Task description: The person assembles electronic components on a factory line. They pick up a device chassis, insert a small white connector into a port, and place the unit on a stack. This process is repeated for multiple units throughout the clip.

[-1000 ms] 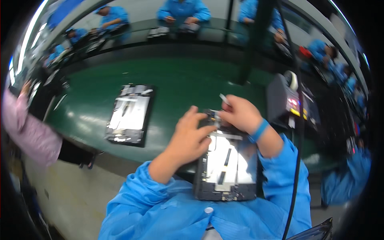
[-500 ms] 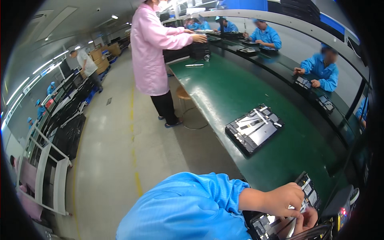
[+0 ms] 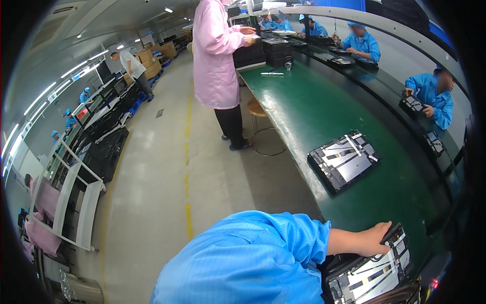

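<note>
At the lower right, my left hand [image 3: 373, 240] reaches out of a blue sleeve. It grips the far left edge of an opened tablet-like device [image 3: 373, 277], with the thumb at the rim. Silver metal plates, black strips and a white strip show on the device's inner side, within a black frame. Its near end is cut off by the picture edge. My right hand is not in view.
A stack of similar opened devices [image 3: 345, 161] lies farther along the green table [image 3: 298, 109]. A white pen [image 3: 272, 74] lies near black stacks [image 3: 277, 52]. A person in pink [image 3: 217, 55] stands left of the table, beside a stool [image 3: 257, 108]. Co-workers in blue sit across.
Both hands were together over the device; now my left hand is at its far edge and my right has left the view. The scene has shifted right as the head turned.
</note>
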Demonstrator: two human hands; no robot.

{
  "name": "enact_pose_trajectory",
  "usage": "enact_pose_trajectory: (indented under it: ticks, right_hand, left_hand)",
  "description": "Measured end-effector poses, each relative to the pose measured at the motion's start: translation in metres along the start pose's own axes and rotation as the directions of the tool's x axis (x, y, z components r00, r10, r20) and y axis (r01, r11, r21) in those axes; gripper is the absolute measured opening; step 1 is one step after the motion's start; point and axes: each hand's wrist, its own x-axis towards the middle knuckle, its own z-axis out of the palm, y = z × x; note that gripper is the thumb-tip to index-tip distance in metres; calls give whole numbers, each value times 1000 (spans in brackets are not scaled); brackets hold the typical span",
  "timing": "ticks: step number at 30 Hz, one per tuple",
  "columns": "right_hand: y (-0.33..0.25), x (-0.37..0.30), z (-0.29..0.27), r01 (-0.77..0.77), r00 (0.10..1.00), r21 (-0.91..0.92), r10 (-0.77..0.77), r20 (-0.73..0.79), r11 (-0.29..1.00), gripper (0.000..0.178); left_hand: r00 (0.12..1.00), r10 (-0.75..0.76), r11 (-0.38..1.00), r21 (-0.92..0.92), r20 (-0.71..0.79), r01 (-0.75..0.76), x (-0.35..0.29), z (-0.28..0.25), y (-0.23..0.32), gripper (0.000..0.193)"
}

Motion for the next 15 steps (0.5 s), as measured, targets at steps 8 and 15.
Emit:
enact_pose_trajectory:
  ticks: [8,15]
  right_hand:
    - [72,-15,17,-440,799,714,600,34,545,48]
    - [11,-31,42,-129,988,362,90,122,923,64]
  left_hand:
    - [989,143,989,24,44,-145,9,7,-42,69]
    - [979,197,743,643,50,-183,-17,-40,14,63]
